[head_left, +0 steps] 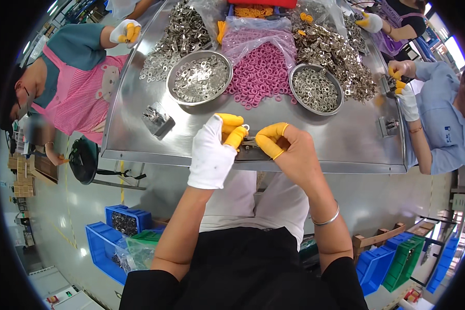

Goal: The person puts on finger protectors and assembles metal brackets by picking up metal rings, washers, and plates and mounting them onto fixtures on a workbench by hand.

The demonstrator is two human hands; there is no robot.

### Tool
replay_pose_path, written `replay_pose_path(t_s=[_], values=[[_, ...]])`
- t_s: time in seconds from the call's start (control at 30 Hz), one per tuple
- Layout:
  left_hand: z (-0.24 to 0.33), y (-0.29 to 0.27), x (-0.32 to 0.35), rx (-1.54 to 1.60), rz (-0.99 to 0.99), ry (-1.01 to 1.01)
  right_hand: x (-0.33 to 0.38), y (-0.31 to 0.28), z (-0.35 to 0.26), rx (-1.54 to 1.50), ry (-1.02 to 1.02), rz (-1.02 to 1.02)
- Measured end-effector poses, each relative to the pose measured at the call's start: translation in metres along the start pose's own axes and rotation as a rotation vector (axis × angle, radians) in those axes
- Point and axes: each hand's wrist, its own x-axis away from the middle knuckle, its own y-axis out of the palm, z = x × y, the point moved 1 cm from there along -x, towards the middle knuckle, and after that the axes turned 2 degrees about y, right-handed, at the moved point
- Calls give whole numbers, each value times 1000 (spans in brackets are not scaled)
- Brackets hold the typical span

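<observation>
My left hand [211, 155], in a white glove with yellow finger covers, pinches a small silvery ring [246, 127] that shows beside its fingertips. Facing it, my right hand [293, 152] is bare apart from yellow covers on its fingers. Its thumb and fingers are pressed together, and what they grip is too small to make out. Between both hands, at the table's near edge, lies a small dark metal fixture [249, 151], partly hidden by my fingers. Just beyond stand a steel bowl of flat washers [169, 82], a heap of pink rings [258, 75] and a second steel bowl [337, 106] of small rings.
Heaps of metal clips [186, 28] and bent metal parts [341, 57] cover the steel table's [139, 147] far side. A small metal fixture [157, 121] sits at left, another [388, 126] at right. Co-workers sit on both sides. Blue bins [101, 248] stand on the floor.
</observation>
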Motion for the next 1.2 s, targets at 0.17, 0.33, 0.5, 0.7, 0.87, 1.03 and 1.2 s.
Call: replay_pose_path(t_s=[0.17, 0.33, 0.5, 0.7, 0.87, 1.03, 1.2], values=[[9, -10, -7, 81, -92, -115, -7, -6, -5, -25, 93, -97], [19, -15, -16, -177, -262, 4, -11, -18, -2, -70, 133, -136], [13, -4, -25, -536, -394, 209, -2, -15, 3, -156, 110, -72], [18, 4, -7, -690, -235, 281, 6, 13, 6, -96, -197, -6], [7, 8, -8, -363, -163, 142, 7, 7, 9, 60, -128, 46], [16, -43, -14, -428, 177, 639, 5, 9, 2, 137, -145, 40], [-8, -129, -42, -1018, 739, 371, 11, 12, -9, 252, -266, 25]])
